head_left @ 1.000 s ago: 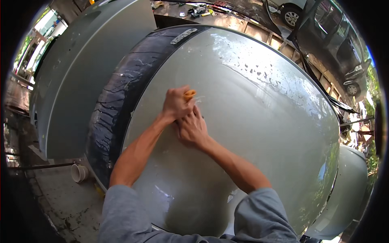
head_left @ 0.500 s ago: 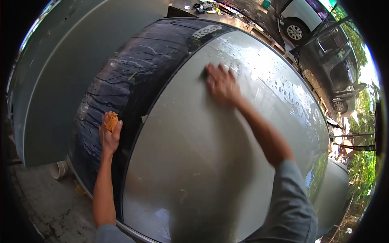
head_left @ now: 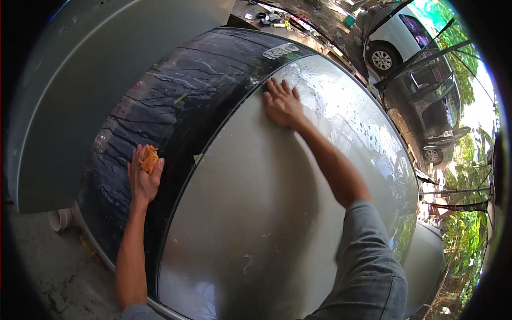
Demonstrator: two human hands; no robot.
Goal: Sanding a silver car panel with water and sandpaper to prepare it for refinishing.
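My right hand (head_left: 284,104) lies on the grey car roof (head_left: 240,176), fingers spread, close to its border with the dark windscreen (head_left: 208,58). Whether anything thin is under that palm is hidden. At the left, over the wet, streaked glass, my left hand (head_left: 143,178) is closed round a crumpled orange cloth (head_left: 149,159). Water drops and bright reflections cover the roof's far right part.
A grey bonnet (head_left: 69,106) fills the left. On the concrete floor stands a whitish pot (head_left: 60,220). Beyond the roof are scattered small items (head_left: 272,20), a white vehicle (head_left: 397,37) and a dark car (head_left: 434,106). A sticker (head_left: 281,51) marks the windscreen.
My right hand, blurred before, has shifted slightly up and left across the roof toward the windscreen edge and now looks sharp. My left hand still holds the orange cloth. The view has shifted slightly.
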